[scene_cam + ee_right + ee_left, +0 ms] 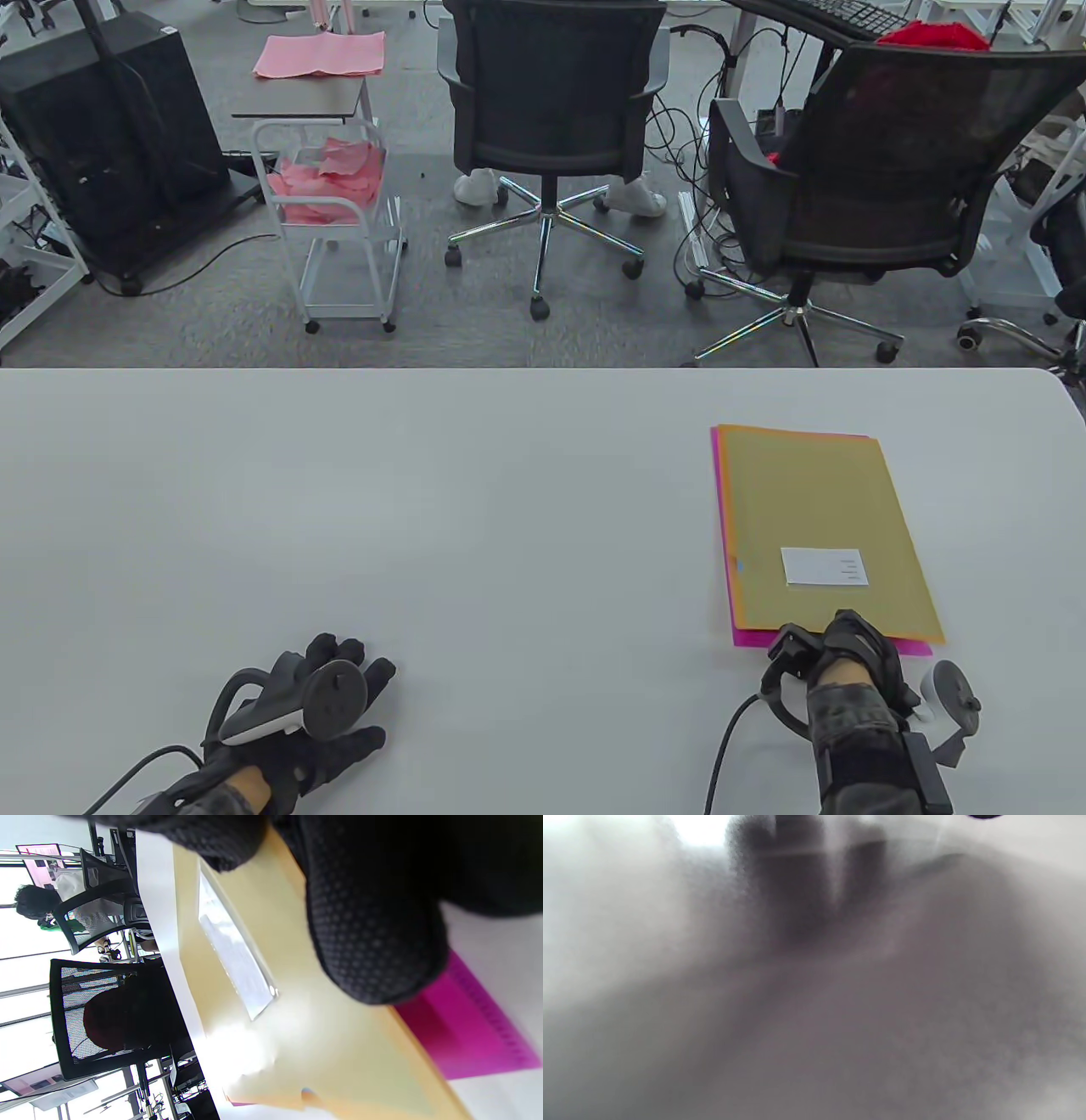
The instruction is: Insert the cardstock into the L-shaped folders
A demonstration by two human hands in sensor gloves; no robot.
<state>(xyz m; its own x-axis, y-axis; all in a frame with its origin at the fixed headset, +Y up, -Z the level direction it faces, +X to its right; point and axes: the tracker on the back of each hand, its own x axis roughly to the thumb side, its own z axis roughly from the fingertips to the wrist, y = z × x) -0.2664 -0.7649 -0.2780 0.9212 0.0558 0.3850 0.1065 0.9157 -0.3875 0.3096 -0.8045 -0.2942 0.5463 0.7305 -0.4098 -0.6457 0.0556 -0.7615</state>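
**Right hand on the near edge of the folder stack**

Table view: we are seeing a mustard-yellow translucent L-shaped plastic folder (827, 531) lying flat on the right half of the pale grey table (424, 509), with a white rectangular label (825, 567) near its close end. Under it, a magenta sheet of cardstock (747, 638) is peeking out along the left and near edges. Our right hand (848, 649) in its black sensor glove is resting on the stack's near edge, fingers curled down onto it; we cannot tell whether they are pinching it. Our left hand (327, 713) is lying on the bare table, well apart from the stack, fingers loosely spread and holding nothing. Two black mesh office chairs (551, 110) are standing beyond the table.

Left wrist view: we are getting only a grey blur with a dark smear at the top.

Right wrist view: a gloved fingertip (377, 942) is pressing on the yellow folder (263, 1035) just beside the exposed magenta strip (462, 1027); the label (235, 955) is lying further along.
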